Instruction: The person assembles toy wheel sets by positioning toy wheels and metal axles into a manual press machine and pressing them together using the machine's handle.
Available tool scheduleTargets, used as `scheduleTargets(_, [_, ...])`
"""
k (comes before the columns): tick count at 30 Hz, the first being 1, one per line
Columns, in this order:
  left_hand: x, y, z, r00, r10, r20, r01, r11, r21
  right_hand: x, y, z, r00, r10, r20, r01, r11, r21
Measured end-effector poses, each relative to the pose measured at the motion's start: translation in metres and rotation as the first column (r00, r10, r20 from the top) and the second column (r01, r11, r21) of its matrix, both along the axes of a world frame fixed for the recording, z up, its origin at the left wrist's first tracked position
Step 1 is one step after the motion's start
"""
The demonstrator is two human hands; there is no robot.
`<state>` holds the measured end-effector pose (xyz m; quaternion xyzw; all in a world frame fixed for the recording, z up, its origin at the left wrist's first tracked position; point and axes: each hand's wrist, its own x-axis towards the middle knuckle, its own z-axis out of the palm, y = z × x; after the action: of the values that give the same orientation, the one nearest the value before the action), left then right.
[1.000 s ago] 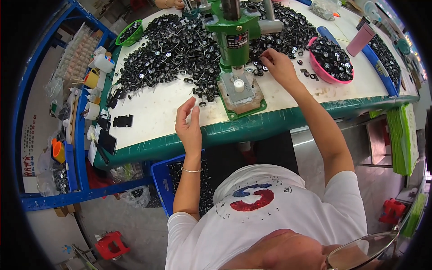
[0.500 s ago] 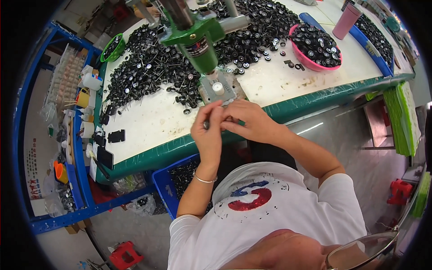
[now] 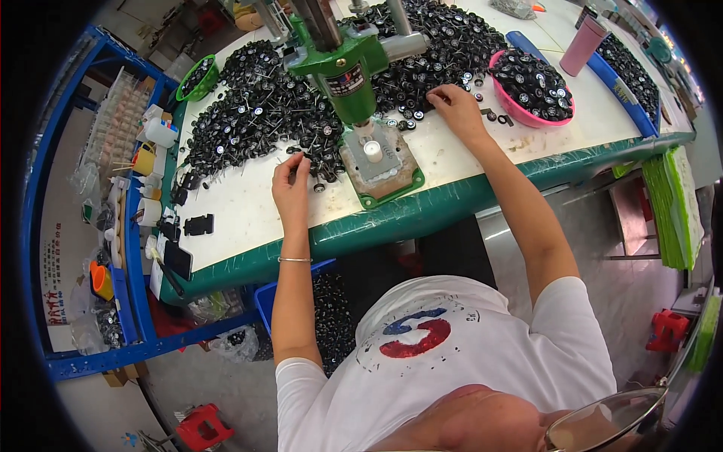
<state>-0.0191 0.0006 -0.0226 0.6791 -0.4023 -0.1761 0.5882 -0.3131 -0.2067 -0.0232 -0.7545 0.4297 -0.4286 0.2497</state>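
Note:
A green hand press (image 3: pixel 350 83) stands at the table's edge, with a white round piece (image 3: pixel 373 151) on its base plate (image 3: pixel 392 167). To its left, my left hand (image 3: pixel 290 188) has thumb and fingers bent together at the front of a heap of black wheels with metal axles (image 3: pixel 256 113). What those fingertips hold, if anything, is too small to make out. My right hand (image 3: pixel 458 111) is right of the press, its curved fingers apart at the edge of the loose black wheels (image 3: pixel 444 45). Their tips are partly lost against the dark wheels.
A pink basin of wheels (image 3: pixel 501 87) stands on the right, near a pink tumbler (image 3: pixel 584 47) and a blue tray (image 3: pixel 621 94). A green basket (image 3: pixel 202 89) sits at the far left. A phone (image 3: pixel 178 260) lies near the left corner. Below the table is a blue bin (image 3: pixel 265 305).
My hands were together in front of the press; they have parted. The left moved left to the axle heap, and the right moved right and away toward the loose wheels.

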Motion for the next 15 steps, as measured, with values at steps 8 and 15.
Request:
scheduleTargets(8, [-0.004,0.005,0.001,0.97,0.033,0.243,-0.021,0.998,-0.052,0.001,0.026,0.036,0.89,-0.033,0.455,-0.161,0.911,0.38])
scheduleTargets(15, [-0.007,0.01,0.002,0.975,0.061,0.216,-0.049,0.997,-0.061,0.037,0.128,0.087,0.799,0.483,0.36,-0.602,0.639,0.479])
